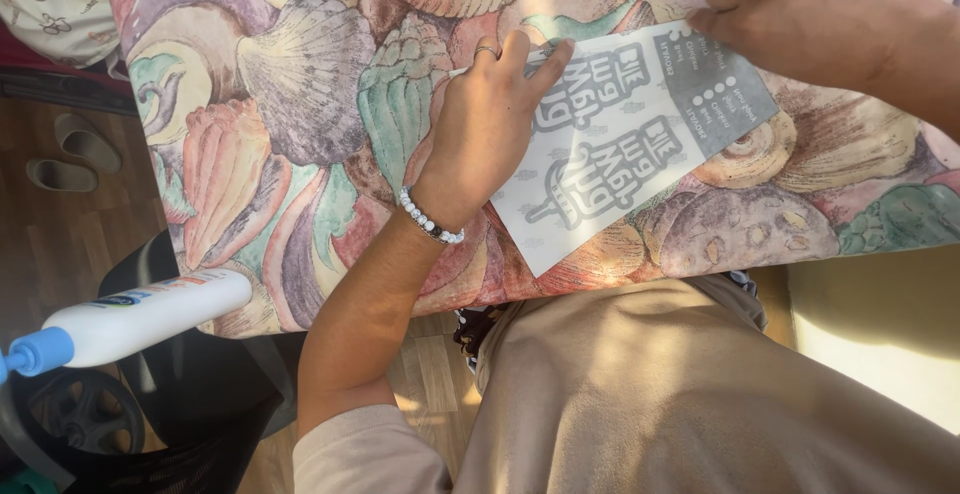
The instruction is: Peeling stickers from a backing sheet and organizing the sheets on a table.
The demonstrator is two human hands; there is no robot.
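Nearest to me was the person's lap in tan cloth; off to the left a white bottle (150,316) with a blue cap lay over a dark chair, and beyond it two slippers (75,154) sat on the wooden floor. Then came the table, covered in a shell-patterned cloth (290,84); on it, near the edge closest to the person, lay a white sheet (625,149) printed with grey lettering and a grey panel, set at a slant. The left hand (485,124), with a bead bracelet at the wrist and a ring, pressed flat on the sheet's left edge, fingers together and stretched toward its upper corner; it gripped nothing, only held the paper down. Farther off, the right hand (810,19) rested at the sheet's top right corner by the grey panel, fingers curled; whether it pinched the corner or just pushed on it I could not tell. As I judged it, the sheet was laid out and steadied but otherwise whole; no cut, fold or peel showed.
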